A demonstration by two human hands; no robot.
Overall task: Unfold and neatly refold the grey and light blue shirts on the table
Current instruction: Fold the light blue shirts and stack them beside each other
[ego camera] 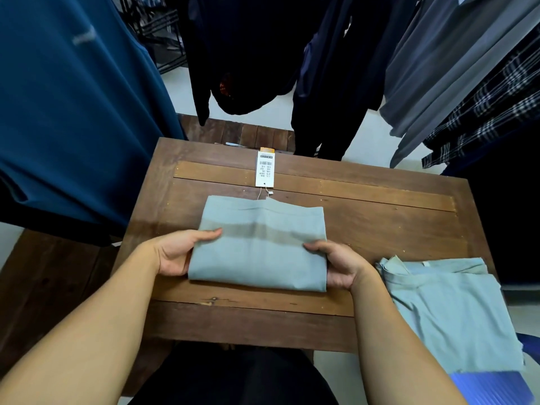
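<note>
Gripping the folded shirt [257, 252] at frame centre on the table [380, 211] by its side edges with left hand [178, 252] and right hand [339, 266], thumbs pressing on top. Judging this one nearly done, price tag [265, 169] trailing above. Leaving the second shirt [444, 311] rumpled at lower right, likely awaiting refolding.

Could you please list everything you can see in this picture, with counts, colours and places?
folded shirt: one, grey-blue, table centre, held at both sides.
second shirt: one, light blue, loosely folded, overhanging the table's right edge.
price tag: one, white with orange top, on the table beyond the folded shirt.
table: one, brown wood, under both shirts.
hanging garments: several; teal left, dark centre, grey and plaid right.
ridged object: one, blue, bottom right corner, unidentifiable.
left hand: one, grips the folded shirt's left side.
right hand: one, grips its right side.
</note>
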